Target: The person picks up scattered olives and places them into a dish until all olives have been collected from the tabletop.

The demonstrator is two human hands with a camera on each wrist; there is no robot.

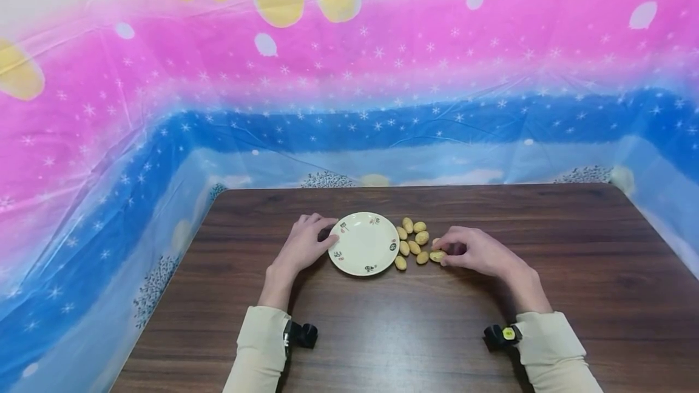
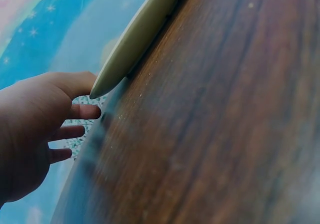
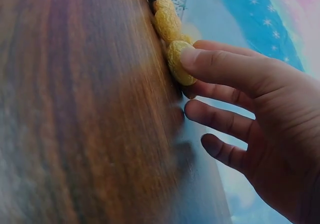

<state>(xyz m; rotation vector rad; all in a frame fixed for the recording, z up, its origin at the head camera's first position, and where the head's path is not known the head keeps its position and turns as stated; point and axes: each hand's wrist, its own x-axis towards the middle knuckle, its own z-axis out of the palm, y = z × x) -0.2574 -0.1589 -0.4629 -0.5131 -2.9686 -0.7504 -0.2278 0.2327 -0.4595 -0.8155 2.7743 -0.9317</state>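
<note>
A round cream plate (image 1: pixel 364 244) with small printed figures around its rim lies on the table. My left hand (image 1: pixel 303 242) holds its left edge, thumb at the rim and index finger a little farther back. In the left wrist view, the left hand's other fingers (image 2: pixel 67 132) are spread apart beside the table edge. Several small yellow oval pieces (image 1: pixel 414 247) with wrinkled skins lie loosely grouped right of the plate. My right hand (image 1: pixel 480 250) pinches the rightmost yellow oval piece (image 3: pixel 176 62) between thumb and fingers, low over the table. Their exact kind is unclear.
The dark wood-grain table (image 1: pixel 404 332) runs back to a pink and blue patterned cloth (image 1: pixel 349 96) hung around it. A black wrist camera (image 1: pixel 303 335) is strapped at the left cuff, and another black camera (image 1: pixel 496 337) at the right cuff.
</note>
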